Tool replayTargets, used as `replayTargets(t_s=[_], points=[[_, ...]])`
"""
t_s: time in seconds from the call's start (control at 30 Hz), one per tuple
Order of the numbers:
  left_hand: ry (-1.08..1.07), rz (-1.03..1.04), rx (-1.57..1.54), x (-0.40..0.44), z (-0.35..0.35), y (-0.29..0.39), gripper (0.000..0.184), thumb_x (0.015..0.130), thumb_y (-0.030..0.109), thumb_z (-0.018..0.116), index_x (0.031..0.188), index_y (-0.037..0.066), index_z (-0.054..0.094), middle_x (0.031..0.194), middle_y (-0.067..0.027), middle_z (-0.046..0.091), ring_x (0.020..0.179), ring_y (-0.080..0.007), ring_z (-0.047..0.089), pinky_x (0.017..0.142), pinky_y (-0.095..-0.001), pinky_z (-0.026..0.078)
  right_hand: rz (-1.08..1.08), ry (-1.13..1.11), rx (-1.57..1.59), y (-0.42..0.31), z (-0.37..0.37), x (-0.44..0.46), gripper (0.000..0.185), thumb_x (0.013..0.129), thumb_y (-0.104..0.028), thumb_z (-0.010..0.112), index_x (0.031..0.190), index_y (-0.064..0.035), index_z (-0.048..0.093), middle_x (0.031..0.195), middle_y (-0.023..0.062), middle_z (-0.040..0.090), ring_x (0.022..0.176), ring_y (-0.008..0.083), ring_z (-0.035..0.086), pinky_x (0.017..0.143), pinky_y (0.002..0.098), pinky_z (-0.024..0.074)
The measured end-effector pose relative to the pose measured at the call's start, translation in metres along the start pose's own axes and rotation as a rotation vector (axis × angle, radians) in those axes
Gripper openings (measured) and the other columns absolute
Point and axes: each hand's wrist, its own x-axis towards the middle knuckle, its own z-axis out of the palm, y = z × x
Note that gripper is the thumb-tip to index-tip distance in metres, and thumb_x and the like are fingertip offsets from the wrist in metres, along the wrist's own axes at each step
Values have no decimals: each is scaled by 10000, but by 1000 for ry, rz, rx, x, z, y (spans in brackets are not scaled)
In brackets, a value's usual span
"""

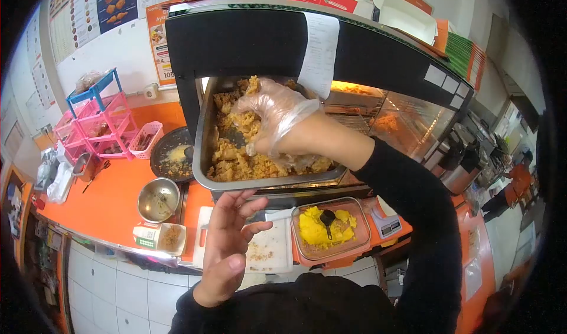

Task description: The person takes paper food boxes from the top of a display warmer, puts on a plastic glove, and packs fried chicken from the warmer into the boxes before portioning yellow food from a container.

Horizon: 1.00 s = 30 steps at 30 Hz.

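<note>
Reaching inside one rectangular silver metal tray (pixel 271 183), the plastic-gloved right hand (pixel 276 114) is curling among golden crumbed chicken (pixel 229 161), its hold unclear. The bare left hand (pixel 227 239) is hovering wide just outside the tray's near rim.

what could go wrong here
The paper strip hangs close to the gloved right hand and could brush the fried food. The bare left hand, just below the rim of the metal tray, might touch the food if it moved up. The thin plastic glove looks loose and might slip.
</note>
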Motion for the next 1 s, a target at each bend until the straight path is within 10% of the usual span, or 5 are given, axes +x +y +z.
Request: replayTargets(t_s=[0.63,0.77,1.0], points=[[193,144,58,8,27,-13,1082,613,533,765,1411,20,244,1373,-141,375,1221,-271,437,929,-371,433,112,225,742,8,-26,-12,414,639,-168,820,969,-101,579,883,-7,617,841,89,583,859,237,483],[228,186,101,12,30,-17,1098,605,565,753,1400,-4,253,1359,-140,384,1223,-270,432,915,-362,444,-270,352,1076,45,-57,-51,649,606,-302,839,1138,-48,568,1009,98,625,955,238,625,854,300,517],[73,330,76,24,24,-34,924,792,434,580,1404,-105,145,1412,-276,286,1325,-348,321,955,-386,454,-65,878,1149,146,-89,-208,502,696,-204,723,1149,-86,541,1062,84,592,991,247,589,817,339,524]])
